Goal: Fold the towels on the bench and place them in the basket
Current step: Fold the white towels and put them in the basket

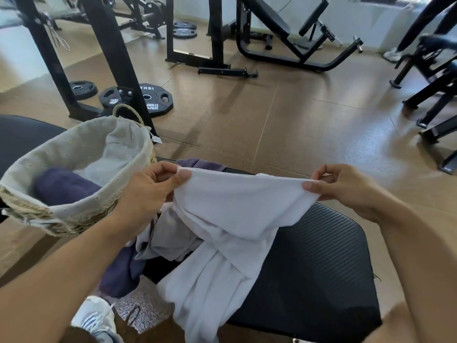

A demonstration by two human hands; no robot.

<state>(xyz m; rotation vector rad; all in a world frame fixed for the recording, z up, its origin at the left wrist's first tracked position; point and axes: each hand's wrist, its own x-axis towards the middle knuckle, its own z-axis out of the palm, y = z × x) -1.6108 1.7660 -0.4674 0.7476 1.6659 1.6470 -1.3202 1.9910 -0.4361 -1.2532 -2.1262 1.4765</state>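
both hands, left hand [150,186] and right hand [346,186], pinched the white towel's [235,219] top edge above the table [321,256]; its twisted, dragging tail risked a crooked fold.

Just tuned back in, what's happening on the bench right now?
A person is holding a white towel up by its top edge, the left hand pinching one corner and the right hand the other, with the rest hanging crumpled onto the black bench. It is not yet folded. A grey towel and a purple towel lie loose beneath. The woven basket on the left already holds one dark purple folded towel.
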